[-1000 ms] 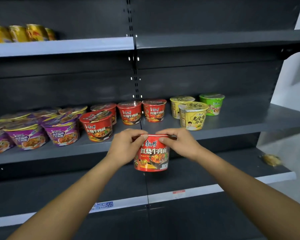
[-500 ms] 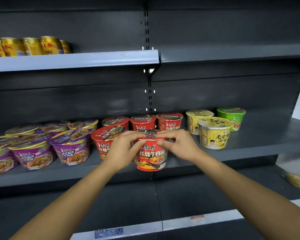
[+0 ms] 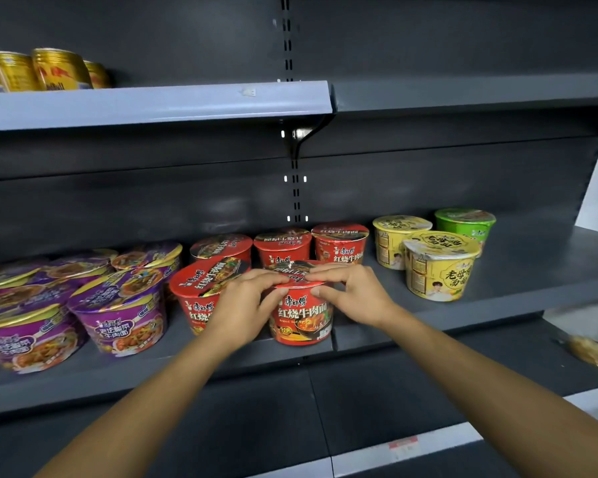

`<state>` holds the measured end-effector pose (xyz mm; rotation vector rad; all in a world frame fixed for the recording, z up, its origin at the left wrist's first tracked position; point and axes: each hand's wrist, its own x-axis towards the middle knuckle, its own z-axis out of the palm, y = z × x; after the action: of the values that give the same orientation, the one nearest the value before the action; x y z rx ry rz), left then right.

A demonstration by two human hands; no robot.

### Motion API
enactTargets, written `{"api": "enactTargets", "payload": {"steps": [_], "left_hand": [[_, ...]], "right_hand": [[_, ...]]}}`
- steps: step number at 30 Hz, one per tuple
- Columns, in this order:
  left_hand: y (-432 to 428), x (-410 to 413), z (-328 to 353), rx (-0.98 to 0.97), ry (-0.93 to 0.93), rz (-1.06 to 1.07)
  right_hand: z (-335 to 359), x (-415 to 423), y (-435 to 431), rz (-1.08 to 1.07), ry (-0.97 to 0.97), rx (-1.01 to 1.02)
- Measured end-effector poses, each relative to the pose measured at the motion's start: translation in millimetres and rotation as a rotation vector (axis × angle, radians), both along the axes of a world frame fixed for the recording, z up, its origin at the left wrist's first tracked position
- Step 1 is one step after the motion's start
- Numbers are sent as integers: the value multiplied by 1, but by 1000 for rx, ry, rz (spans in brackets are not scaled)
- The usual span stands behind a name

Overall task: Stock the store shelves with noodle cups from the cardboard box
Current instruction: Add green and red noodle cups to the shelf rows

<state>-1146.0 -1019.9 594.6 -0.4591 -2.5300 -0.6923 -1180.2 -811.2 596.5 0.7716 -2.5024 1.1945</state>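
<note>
step: setting red cup (image 3: 302, 315) on shelf (image 3: 518, 270) | left hand (image 3: 246, 301), right hand (image 3: 354, 294) pinch its rim | next: release, slide back

Head-worn view, facing shelves (image 3: 532, 270) (close), angled down

Dark grey shelf (image 3: 532, 270), on it purple noodle cups (image 3: 125, 319), red noodle cups (image 3: 339, 243), yellow noodle cups (image 3: 439, 267), one green cup (image 3: 465, 222)

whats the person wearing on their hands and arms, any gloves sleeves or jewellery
Nothing that shows. The left hand and right hand are ungloved, with no ring visible on the fingers in view. Both forearms are bare down to the frame edge, with no sleeve, watch or wristband showing.
</note>
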Motion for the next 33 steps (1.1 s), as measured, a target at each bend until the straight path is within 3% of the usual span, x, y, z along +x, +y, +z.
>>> {"api": "enactTargets", "payload": {"steps": [14, 23, 33], "left_hand": [[-4, -13, -7, -87, 66, 108], [-3, -17, -10, -157, -36, 234], [-6, -26, -14, -91, -40, 222]], "right_hand": [[-6, -25, -15, 6, 25, 29], [-15, -35, -15, 8, 34, 45], [-16, -47, -12, 48, -10, 25]]}}
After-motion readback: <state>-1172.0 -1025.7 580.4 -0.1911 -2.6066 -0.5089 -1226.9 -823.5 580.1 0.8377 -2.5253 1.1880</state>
